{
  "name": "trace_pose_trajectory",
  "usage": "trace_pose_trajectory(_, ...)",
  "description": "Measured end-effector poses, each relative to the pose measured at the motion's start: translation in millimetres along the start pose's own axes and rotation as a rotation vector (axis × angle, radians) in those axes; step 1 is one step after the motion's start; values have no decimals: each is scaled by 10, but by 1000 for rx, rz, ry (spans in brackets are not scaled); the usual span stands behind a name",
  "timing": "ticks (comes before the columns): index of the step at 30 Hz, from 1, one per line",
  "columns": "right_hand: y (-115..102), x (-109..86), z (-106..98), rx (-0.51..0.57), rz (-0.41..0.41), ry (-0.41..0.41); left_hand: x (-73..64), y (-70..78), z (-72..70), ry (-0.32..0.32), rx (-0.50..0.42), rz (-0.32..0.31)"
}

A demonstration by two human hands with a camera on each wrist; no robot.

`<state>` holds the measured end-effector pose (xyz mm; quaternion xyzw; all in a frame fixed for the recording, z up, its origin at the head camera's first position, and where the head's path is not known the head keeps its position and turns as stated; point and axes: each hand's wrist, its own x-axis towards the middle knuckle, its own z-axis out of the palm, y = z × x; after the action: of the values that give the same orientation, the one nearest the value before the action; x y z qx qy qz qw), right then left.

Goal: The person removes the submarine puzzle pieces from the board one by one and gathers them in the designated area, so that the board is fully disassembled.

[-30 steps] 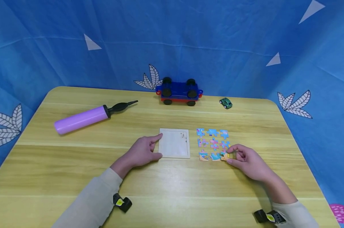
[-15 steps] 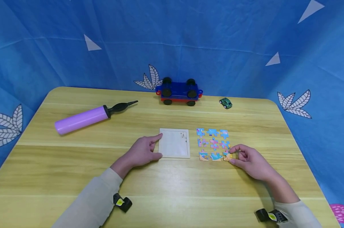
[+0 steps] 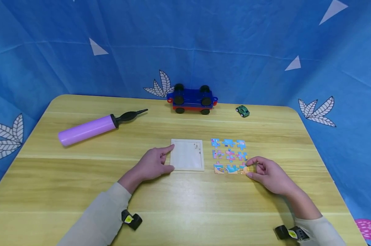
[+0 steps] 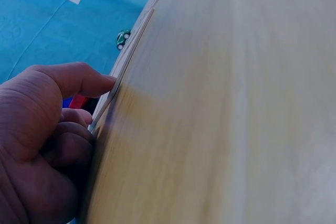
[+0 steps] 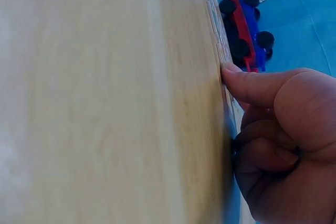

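Note:
A pale wooden puzzle tray (image 3: 186, 155) with a raised border lies flat on the table. My left hand (image 3: 153, 163) grips its left edge, index finger at the upper corner and thumb at the lower; the left wrist view shows the thumb (image 4: 97, 82) right on that edge. To the tray's right, colourful jigsaw pieces (image 3: 230, 155) lie in three spaced rows of three. The lower-right jigsaw piece (image 3: 243, 168), orange and blue, is pinched at its right side between thumb and index finger of my right hand (image 3: 269, 175). The other right fingers are curled under.
A purple hand pump (image 3: 88, 130) with a black nozzle lies at the left. Near the back edge stand stacked blue and red toy wagons (image 3: 193, 99), the top one wheels up, and a small green toy car (image 3: 242, 111). A blue cloth (image 3: 234, 44) hangs behind the table.
My right hand has shifted the lower-right jigsaw piece slightly to the right, opening a small gap from the piece beside it. My left hand has stayed on the tray.

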<state>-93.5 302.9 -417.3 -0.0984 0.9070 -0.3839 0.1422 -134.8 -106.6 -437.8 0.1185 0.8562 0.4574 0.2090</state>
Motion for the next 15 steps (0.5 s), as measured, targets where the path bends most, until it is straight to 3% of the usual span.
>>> trace_pose_trajectory(5, -13, 7, 19, 38, -11, 2, -41, -36, -24, 44, -64, 1)
trace_pose_trajectory(9, -73, -19, 15, 38, -20, 55, -137, -41, -48, 125, -91, 2)
trace_pose_trajectory(12, -151, -46, -4, -17, -44, 182, -233, 6, -117, 243, -24, 27)
trace_pose_trajectory(15, -222, -73, -35, -71, -60, 338, -317, 80, -241, 417, 88, 91)
